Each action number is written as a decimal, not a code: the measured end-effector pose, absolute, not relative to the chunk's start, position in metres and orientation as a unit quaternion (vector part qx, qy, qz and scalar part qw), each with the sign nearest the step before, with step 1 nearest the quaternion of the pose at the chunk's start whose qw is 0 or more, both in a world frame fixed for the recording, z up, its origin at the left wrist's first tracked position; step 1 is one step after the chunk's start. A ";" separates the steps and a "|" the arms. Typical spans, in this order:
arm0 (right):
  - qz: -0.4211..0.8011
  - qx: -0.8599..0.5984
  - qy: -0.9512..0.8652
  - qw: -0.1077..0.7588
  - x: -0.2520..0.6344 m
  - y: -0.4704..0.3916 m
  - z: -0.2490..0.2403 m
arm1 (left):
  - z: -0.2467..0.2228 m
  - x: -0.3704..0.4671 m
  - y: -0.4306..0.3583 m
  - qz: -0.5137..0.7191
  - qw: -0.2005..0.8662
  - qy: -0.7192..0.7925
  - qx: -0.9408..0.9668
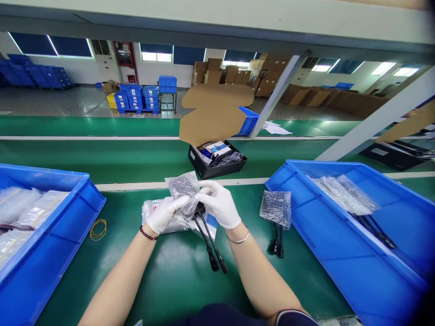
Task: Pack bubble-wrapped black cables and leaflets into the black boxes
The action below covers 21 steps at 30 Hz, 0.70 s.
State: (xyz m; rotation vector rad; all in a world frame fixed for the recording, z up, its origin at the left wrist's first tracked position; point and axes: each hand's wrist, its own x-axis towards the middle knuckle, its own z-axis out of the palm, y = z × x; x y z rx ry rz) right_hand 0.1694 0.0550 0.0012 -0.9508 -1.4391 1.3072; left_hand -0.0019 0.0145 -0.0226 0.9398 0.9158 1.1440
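Between my gloved hands is a bubble-wrapped device [183, 188] with two black cables [209, 244] hanging from its lower end, their connectors toward me. My left hand [165, 213] is closed on its left side, thumb laid over the wrap. My right hand [219, 203] pinches the wrap at the right edge, near where the cables come out. Beneath them a clear plastic bag [147, 208] with red print lies on the green bench. Right of my hands rests a second bubble-wrapped device [276, 206], its two short cables pointing toward me.
A blue bin [50, 244] with packed bags stands at left, yellow rubber bands [98, 229] beside it. Another blue bin [340, 240] at right holds wrapped devices. Beyond the bench edge, an open black box [220, 172] contains packed parts. A slanted white post [277, 95] rises behind.
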 end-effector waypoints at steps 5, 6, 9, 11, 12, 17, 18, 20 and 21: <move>0.536 -0.389 -0.589 0.462 0.170 0.051 0.005 | -0.020 0.000 0.012 0.500 0.669 0.374 0.404; 0.534 -0.389 -0.594 0.459 0.170 0.051 0.005 | -0.019 0.000 0.011 0.496 0.674 0.370 0.403; 0.519 -0.388 -0.611 0.455 0.170 0.049 0.006 | -0.016 0.000 0.009 0.489 0.688 0.356 0.401; 0.508 -0.388 -0.619 0.456 0.170 0.049 0.007 | -0.016 0.000 0.008 0.488 0.693 0.349 0.399; 0.506 -0.388 -0.621 0.456 0.170 0.048 0.008 | -0.016 0.000 0.008 0.487 0.695 0.347 0.398; 0.521 -0.390 -0.601 0.463 0.169 0.048 0.008 | -0.014 0.001 0.008 0.496 0.688 0.351 0.397; 0.536 -0.384 -0.588 0.469 0.169 0.049 0.007 | -0.013 0.001 0.008 0.504 0.682 0.357 0.393; 0.576 -0.366 -0.552 0.480 0.169 0.050 0.005 | -0.012 0.002 0.010 0.525 0.671 0.366 0.374; 0.595 -0.354 -0.535 0.484 0.169 0.050 0.004 | -0.012 0.003 0.011 0.536 0.670 0.366 0.360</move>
